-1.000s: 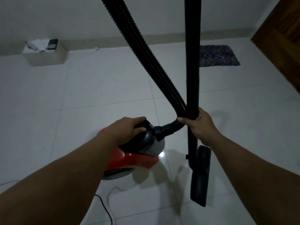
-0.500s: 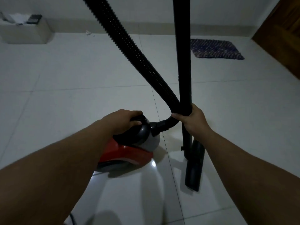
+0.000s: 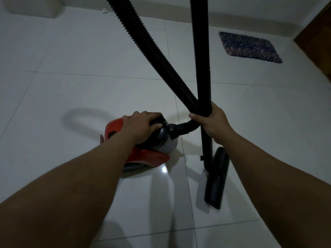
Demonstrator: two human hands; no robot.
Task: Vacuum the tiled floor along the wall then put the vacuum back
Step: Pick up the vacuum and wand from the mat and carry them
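Observation:
A red and grey canister vacuum [image 3: 152,156] sits low over the white tiled floor [image 3: 89,97]. My left hand [image 3: 141,125] grips the black handle on top of its body. My right hand [image 3: 213,120] is closed around the black rigid wand [image 3: 201,51] together with the ribbed black hose [image 3: 152,49], where the two cross. The hose curves from the vacuum's front up out of the top of the view. The black floor nozzle [image 3: 216,178] hangs at the wand's lower end, pointing toward me, just above or on the tiles.
A dark woven mat [image 3: 249,47] lies by the far wall's skirting [image 3: 232,18]. A pale box [image 3: 34,8] stands at the far left. A brown wooden door [image 3: 317,42] fills the right edge. A small white scrap [image 3: 104,10] lies near the skirting.
The view has tilted down and swung left, so the box has slid toward the top left corner. The vacuum body now sits turned, showing more of its red rear. Both grips are unchanged.

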